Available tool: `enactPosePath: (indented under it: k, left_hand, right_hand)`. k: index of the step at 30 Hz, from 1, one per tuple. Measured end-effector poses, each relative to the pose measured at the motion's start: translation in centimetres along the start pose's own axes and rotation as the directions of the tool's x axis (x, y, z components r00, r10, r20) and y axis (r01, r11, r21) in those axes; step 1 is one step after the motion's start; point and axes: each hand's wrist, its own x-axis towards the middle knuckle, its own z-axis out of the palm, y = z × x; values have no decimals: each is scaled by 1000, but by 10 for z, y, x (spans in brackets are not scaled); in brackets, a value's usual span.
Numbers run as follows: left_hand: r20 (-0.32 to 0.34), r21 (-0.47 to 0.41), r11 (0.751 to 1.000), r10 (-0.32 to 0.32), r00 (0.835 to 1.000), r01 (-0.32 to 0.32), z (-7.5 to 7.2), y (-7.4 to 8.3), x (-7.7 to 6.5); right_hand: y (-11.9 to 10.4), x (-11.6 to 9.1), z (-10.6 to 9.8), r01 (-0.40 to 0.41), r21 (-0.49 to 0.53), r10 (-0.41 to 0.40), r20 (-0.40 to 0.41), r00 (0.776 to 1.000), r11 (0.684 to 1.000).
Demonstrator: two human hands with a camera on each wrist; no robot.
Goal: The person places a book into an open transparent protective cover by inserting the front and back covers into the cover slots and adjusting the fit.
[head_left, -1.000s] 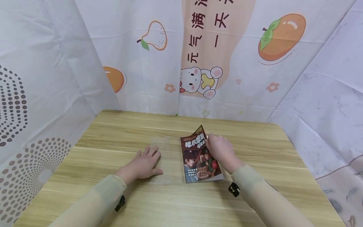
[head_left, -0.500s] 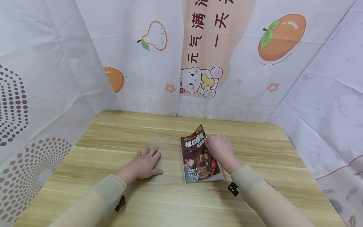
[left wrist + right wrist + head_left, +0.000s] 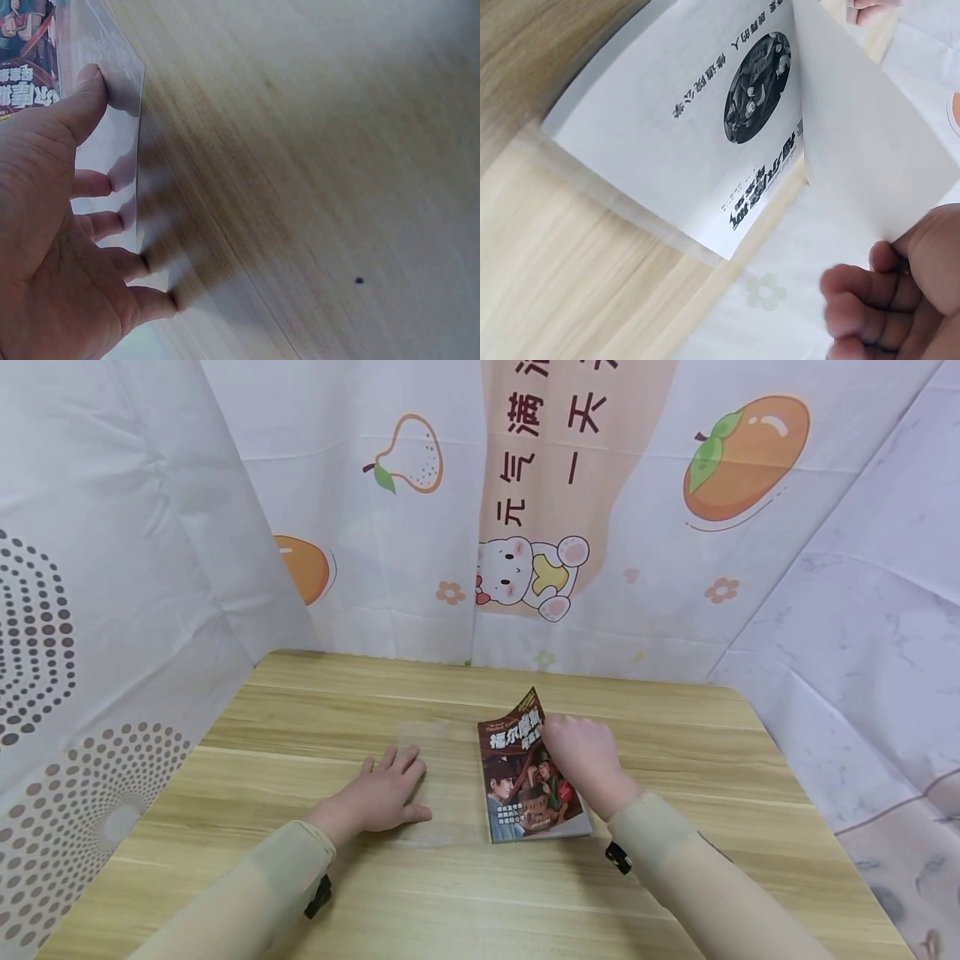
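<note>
Table [image 3: 450,902]: brightly lit, pale sheen toward the near edge
Left hand [image 3: 52,202]: soft dark shadows fall across the table
Book [image 3: 652,142]: bright, nearly white inside
Right hand [image 3: 907,300]: slightly blurred up close

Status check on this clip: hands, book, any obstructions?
Right hand pinches front cover, corner raised. Left hand touches clear plastic sheet, fingers spread. Book lies face up, title page showing. Nothing seen blocking the cover.

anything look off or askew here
The printed bear on the backdrop cloth lies on its side, as if hung turned. The book cover curls up, but the right hand holds its edge.
</note>
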Motion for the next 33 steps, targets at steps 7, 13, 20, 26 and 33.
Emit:
enactPosePath:
  k: [7, 13, 20, 26, 33]
  left_hand:
    - [3, 2, 1000, -2, 1000, 2, -1, 1, -1]
    - [1, 5, 1000, 0, 1000, 0, -1, 1, -1]
    - [-3, 10, 1000, 3, 1000, -3, 0, 0, 0]
    - [0, 8, 1000, 2, 1000, -2, 0, 1, -1]
    - [3, 7, 1000, 0, 1000, 0, 0, 1, -1]
  right_hand:
    - [-3, 0, -3, 48, -51, -48, -8, 999, 998]
    - [-4, 1, -3, 24, -6, -24, -35, 999, 1000]
    - [-8, 0, -3, 26, 90, -20, -65, 998, 996]
    - [-11, 0, -2, 41, 138, -29, -89, 996, 990]
    - [-13, -2, 3, 122, 161, -100, -139, 985, 979]
